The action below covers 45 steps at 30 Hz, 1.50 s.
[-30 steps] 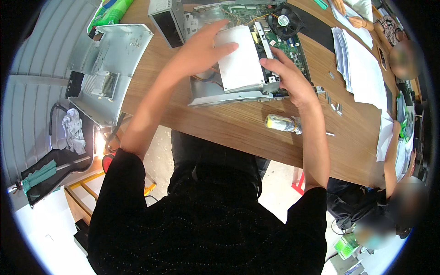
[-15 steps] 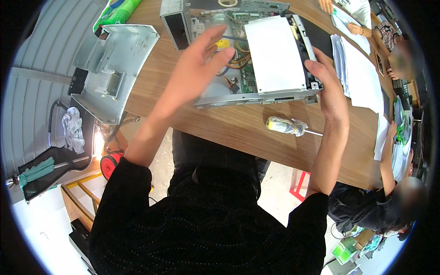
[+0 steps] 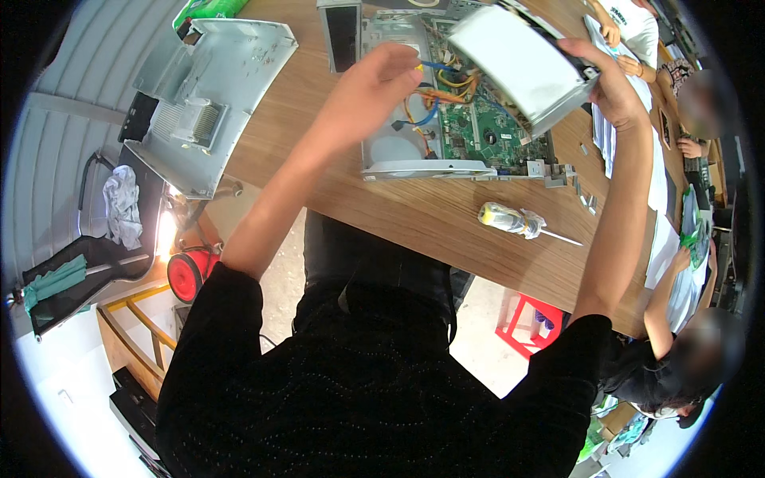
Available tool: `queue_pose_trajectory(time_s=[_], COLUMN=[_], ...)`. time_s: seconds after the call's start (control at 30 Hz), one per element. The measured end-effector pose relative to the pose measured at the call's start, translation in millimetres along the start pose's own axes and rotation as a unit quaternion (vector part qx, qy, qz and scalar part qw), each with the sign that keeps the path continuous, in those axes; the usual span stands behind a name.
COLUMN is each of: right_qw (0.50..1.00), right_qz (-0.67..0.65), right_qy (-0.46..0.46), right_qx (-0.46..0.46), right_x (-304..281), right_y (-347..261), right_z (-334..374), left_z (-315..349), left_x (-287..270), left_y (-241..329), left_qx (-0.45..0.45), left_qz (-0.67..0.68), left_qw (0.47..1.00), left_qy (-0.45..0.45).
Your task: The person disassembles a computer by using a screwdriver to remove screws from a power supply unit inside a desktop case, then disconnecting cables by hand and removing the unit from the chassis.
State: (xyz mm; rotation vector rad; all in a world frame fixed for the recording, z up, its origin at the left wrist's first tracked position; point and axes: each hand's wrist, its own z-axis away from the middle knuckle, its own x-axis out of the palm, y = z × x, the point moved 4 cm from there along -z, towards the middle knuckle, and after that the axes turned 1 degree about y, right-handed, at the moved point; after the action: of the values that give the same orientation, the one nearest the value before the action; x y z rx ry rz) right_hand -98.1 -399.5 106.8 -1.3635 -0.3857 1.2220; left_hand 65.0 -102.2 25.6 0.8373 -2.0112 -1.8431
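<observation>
The right hand [image 3: 617, 89] has its grip closed on the white-topped metal unit [image 3: 514, 64], tilted over the open computer case [image 3: 426, 169] on the surface [image 3: 374, 209]. The left hand [image 3: 368, 89] is right by the coloured cables [image 3: 446, 97]; whether its grip holds any, I can't tell.

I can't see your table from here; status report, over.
Right hand gripping white-topped metal box, tilted above circuit board. Left hand by cables, grip unclear. Cables crossing board's left side; screwdriver on table, clear of case.

Cables [image 3: 456, 97] lie in the chassis [image 3: 430, 168], behind the screwdriver [image 3: 504, 218] on the table [image 3: 414, 209].
</observation>
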Motion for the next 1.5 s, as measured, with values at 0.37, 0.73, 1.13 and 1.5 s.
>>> queue_pose_trajectory(time_s=[0.37, 0.73, 1.13, 1.5], right_qw=[0.936, 0.905, 0.911, 0.935], right_qz=[-0.31, -0.394, -0.391, -0.344], right_qy=[0.09, 0.105, 0.039, 0.012], right_qx=[0.144, 0.121, 0.124, 0.078], right_x=[-10.1, -6.4, 5.3, 43.0], right_y=[96.5, 143.3, 96.6, 66.2], right_z=[2.4, 8.6, 17.8, 1.4], left_z=[-34.2, 5.0, -51.3, -62.8], left_x=[30.6, 45.3, 22.2, 33.3], left_y=[7.5, 11.0, -69.2, -64.9], left_qx=[0.284, 0.211, -0.105, 0.006], left_qz=[-0.247, -0.265, -0.028, -0.296], left_qw=[0.926, 0.923, 0.987, 0.943], left_qy=[0.004, -0.181, -0.118, -0.15])
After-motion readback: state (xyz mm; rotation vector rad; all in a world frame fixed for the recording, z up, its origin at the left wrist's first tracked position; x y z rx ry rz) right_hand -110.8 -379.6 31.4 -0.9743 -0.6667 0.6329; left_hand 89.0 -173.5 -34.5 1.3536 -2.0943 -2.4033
